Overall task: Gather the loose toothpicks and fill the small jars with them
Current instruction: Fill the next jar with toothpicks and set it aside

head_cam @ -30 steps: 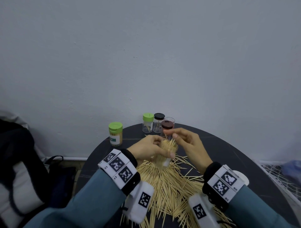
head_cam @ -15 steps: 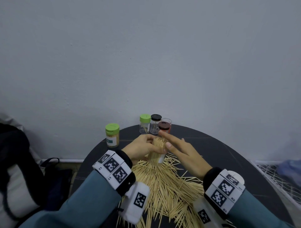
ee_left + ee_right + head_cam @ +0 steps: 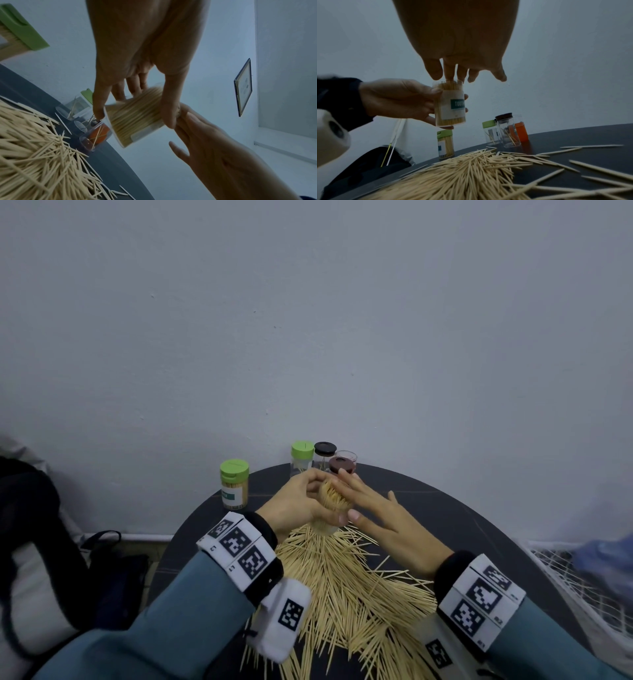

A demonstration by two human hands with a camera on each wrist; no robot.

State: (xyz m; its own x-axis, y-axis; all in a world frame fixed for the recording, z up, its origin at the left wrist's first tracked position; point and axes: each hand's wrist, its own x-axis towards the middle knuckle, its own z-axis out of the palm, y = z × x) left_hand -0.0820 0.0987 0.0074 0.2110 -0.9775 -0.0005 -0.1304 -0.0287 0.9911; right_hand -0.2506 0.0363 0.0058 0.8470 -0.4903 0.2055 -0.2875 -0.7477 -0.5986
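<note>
My left hand (image 3: pixel 308 499) grips an open clear labelled jar (image 3: pixel 329 510), packed with toothpicks and tilted, a little above the table. The same jar (image 3: pixel 452 105) shows upright in the right wrist view, its mouth full of toothpick tips. My right hand (image 3: pixel 358 496) lies flat with straight fingers (image 3: pixel 449 73) touching the tips at the jar mouth. In the left wrist view the jar (image 3: pixel 137 119) sits between thumb and fingers. A big pile of loose toothpicks (image 3: pixel 342 587) covers the dark round table (image 3: pixel 445 508) below both hands.
A green-lidded jar full of toothpicks (image 3: pixel 235 484) stands at the table's left rear. Behind the hands are a green-lidded jar (image 3: pixel 301 457), a black-lidded jar (image 3: pixel 324 455) and a jar with a dark red lid (image 3: pixel 343 464), each nearly empty. A black bag (image 3: pixel 34 542) sits left, white mesh (image 3: pixel 565 577) right.
My right hand has gone from pinching at the jar mouth to lying flat with straight fingers on the toothpick tips. The left hand keeps holding the jar.
</note>
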